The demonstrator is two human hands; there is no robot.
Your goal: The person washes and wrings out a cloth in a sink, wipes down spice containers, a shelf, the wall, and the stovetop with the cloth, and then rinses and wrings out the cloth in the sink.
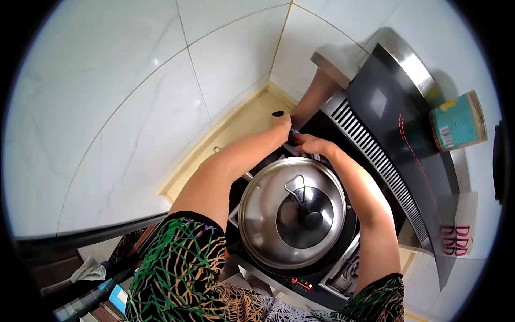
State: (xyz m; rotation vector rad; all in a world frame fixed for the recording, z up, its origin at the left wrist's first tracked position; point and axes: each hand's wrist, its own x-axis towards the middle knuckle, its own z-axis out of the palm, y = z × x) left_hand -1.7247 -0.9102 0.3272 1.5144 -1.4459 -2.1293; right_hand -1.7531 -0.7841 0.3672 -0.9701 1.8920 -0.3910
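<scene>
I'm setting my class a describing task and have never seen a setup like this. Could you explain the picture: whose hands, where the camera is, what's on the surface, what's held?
There's no machine: these are a person's own bare hands. The single picture comes from a camera worn on the head, looking forward and down.

On a black stove with lit red lights sits a large, round steel lid; what it covers is mostly hidden. Just beyond it, the left hand and right hand come close together around a dark item. It's too hidden to name, and each hand's grip is unclear. A dark hood stands to the right.
</scene>
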